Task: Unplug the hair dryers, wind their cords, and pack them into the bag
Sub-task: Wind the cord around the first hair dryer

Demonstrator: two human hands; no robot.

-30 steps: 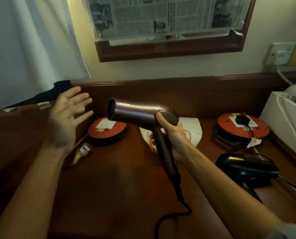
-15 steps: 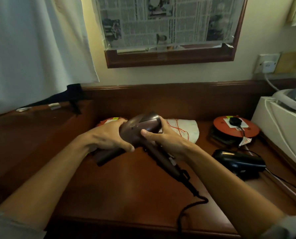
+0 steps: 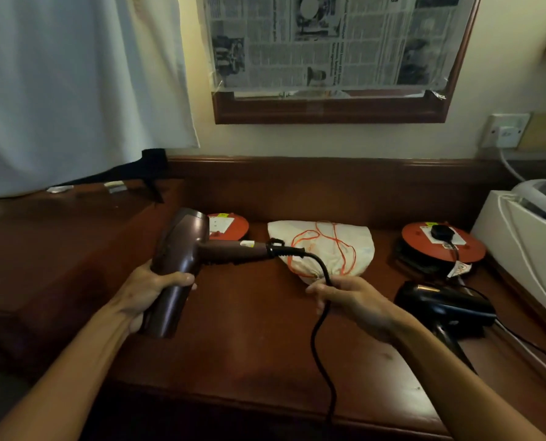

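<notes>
Since prev. frame, right hand [image 3: 352, 302] had left brown dryer [image 3: 176, 268] and pinched its cord [image 3: 321, 316]. Left hand [image 3: 152, 292] gripped barrel, handle pointing right, prob. to start winding.

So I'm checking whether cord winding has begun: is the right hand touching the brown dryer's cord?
Touching. The head view shows the right hand with fingers curled round the black cord just below the brown dryer, which the left hand grips by its barrel.
</notes>
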